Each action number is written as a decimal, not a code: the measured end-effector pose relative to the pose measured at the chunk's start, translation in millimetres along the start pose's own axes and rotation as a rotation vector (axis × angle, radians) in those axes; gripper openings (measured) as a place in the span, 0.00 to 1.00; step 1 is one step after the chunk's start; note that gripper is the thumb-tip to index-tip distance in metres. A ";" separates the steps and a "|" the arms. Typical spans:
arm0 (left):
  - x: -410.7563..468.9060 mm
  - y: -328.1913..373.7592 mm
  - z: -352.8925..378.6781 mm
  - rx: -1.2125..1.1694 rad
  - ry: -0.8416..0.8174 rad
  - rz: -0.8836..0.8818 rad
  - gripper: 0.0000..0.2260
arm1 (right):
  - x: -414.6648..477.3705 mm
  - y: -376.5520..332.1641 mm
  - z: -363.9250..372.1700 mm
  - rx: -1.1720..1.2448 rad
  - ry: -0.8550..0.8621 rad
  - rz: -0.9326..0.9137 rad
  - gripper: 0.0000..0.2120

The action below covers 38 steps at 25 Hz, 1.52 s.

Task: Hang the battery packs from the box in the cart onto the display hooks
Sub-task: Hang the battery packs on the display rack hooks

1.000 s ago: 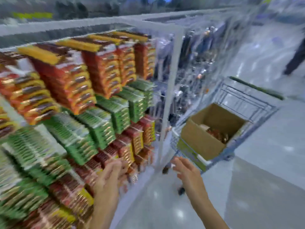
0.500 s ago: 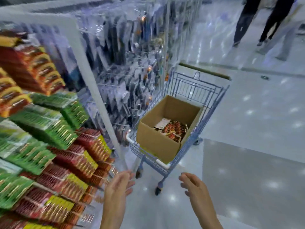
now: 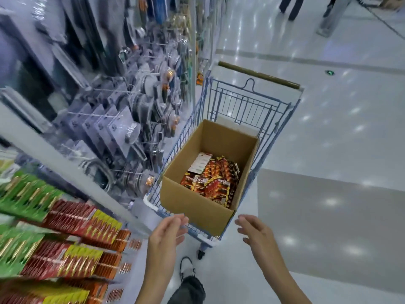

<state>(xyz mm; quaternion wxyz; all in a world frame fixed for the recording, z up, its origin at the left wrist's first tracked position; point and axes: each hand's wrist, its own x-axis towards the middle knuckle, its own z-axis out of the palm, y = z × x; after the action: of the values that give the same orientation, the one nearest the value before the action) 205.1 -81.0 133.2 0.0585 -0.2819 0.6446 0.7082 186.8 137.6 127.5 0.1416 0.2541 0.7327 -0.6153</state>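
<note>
— Both hands have swung off the battery display and toward the cart since a second ago. The view has turned with them, so the cart now sits straight ahead instead of off to the right.

— What do they hold?

— Nothing. The left hand hovers at the cart's near rim, its fingers loosely spread and slightly bent. The right hand is level with it, just beside the near right corner of the box, fingers relaxed and apart. The left fingertips overlap the wire rim, but I cannot tell whether they touch it.

— And the battery packs?

— The battery packs, red and orange, lie in a loose heap on the box's bottom, with one paler card on top at the far side. The box stands open-topped inside the blue wire cart and looks far from full.

— So which step is this?

— I judge it to be the reach for fresh stock, between hangings. The display at the left already carries rows of green, red and yellow packs.

— What does the next move call for?

— Probably a reach over the box's near wall and well down, since the packs lie low. Then a pinch on a card edge or a small stack, and a turn back left. The hooks are too blurred to tell which one has room.
</note>
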 end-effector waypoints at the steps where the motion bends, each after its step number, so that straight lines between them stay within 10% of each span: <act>1: 17.6 6.0 3.2 0.014 -0.022 0.002 0.10 | 13.1 -8.1 4.1 0.001 0.012 -0.001 0.07; 10: 155.5 33.2 75.2 0.206 -0.095 -0.043 0.07 | 105.9 -43.8 8.8 0.057 0.092 0.126 0.08; 20: 347.5 -110.4 214.2 0.888 -0.153 -0.379 0.06 | 179.4 -61.9 -6.2 0.114 0.029 0.256 0.05; 26: 356.0 -147.0 222.0 0.838 -0.075 -0.493 0.30 | 193.0 -57.9 -15.6 0.120 -0.002 0.313 0.09; 35: 347.2 -142.4 212.0 0.786 0.044 -0.376 0.04 | 206.3 -61.1 -16.7 0.083 0.001 0.287 0.10; 38: 340.9 -114.8 203.3 0.680 0.118 -0.306 0.09 | 206.6 -63.2 -12.8 0.054 -0.024 0.287 0.06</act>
<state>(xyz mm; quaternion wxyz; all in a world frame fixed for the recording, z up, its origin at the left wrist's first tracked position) -93.9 34.3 -127.7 0.2169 -0.3798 0.7956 0.4193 -18.1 183.7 75.1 0.2298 0.3526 0.6702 -0.6112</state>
